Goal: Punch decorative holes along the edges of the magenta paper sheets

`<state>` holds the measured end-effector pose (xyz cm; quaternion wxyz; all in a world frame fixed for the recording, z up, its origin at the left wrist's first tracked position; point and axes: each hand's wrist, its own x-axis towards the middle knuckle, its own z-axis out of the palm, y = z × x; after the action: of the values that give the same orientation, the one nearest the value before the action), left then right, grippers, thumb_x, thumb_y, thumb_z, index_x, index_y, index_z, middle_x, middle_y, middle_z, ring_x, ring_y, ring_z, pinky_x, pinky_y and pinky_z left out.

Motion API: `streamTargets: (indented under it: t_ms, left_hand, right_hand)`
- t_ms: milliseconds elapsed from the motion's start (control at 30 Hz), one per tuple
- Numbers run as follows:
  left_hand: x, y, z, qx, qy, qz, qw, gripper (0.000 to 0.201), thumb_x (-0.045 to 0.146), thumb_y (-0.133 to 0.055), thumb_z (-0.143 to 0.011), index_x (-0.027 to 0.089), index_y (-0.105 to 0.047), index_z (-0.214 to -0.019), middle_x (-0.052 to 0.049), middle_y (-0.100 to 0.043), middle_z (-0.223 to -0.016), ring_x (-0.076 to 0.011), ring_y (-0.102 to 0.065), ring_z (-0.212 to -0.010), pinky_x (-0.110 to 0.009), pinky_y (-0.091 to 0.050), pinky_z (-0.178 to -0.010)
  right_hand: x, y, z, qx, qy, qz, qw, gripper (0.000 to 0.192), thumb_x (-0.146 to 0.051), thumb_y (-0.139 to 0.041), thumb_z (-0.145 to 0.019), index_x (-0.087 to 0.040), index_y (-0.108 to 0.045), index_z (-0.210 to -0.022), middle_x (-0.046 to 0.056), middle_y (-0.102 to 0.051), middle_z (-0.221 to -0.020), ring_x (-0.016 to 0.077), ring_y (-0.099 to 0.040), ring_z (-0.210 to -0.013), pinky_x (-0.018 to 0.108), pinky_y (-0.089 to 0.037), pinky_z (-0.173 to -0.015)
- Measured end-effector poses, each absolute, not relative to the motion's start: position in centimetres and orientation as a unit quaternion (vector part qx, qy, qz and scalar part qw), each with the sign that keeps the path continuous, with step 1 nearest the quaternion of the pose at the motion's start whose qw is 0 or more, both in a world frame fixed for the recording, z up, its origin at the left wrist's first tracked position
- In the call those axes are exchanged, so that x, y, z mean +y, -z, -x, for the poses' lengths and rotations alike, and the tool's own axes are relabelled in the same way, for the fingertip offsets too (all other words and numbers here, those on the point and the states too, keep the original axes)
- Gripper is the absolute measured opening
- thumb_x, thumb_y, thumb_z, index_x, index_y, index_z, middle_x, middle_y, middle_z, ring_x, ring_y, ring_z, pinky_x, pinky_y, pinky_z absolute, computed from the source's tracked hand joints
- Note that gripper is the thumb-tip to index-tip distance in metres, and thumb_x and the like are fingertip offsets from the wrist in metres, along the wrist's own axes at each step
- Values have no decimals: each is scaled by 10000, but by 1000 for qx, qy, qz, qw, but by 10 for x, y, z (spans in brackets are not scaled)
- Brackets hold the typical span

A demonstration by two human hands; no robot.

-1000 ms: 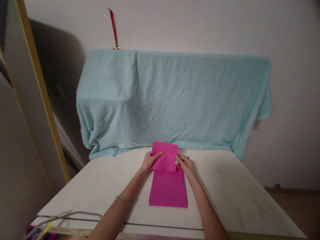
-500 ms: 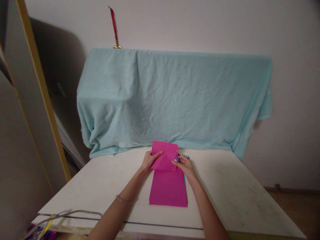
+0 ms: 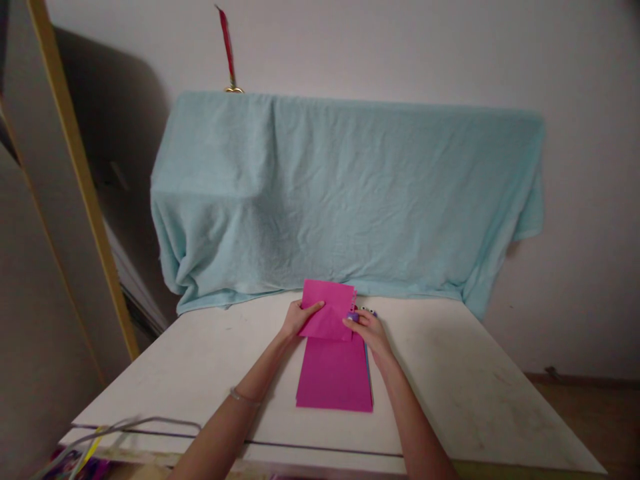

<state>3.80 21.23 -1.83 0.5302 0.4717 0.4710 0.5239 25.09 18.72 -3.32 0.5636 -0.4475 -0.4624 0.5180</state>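
Observation:
A pink sheet of paper (image 3: 327, 310) is held up over the far end of a paper stack. My left hand (image 3: 299, 317) is closed on its left edge, thumb on top. At the right edge my right hand (image 3: 369, 328) grips a small purple craft punch (image 3: 353, 317), which sits against the paper. A row of small cut-outs shows along that edge above the punch. Underneath lies the stack of coloured paper (image 3: 335, 380), magenta on top, with a blue edge showing on the right. Several small objects with eye-like dots (image 3: 369, 311) lie just behind my right hand, partly hidden.
The white table (image 3: 450, 373) runs back to a light blue cloth (image 3: 350, 193) draped over something against the wall. Grey cables (image 3: 150, 420) cross the front left edge. A yellow-edged panel (image 3: 83, 180) stands at the left.
Both hands keep their hold on the paper and the punch, with hardly any movement. The whole view has shifted slightly.

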Motion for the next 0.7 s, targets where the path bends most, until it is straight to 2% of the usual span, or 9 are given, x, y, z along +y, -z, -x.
streamTargets:
  t_ms: [700]
  left_hand:
    - [212, 17, -37, 471, -514, -468, 544, 587, 503, -794, -592, 57, -703, -963, -166, -721, -899, -214, -671, -665, -278, -515, -586]
  right_hand:
    - [187, 31, -250, -454, -544, 427, 562, 469, -369, -876, -489, -167, -674, -860, 58, -727, -872, 223, -674, -794, 318, -516, -767]
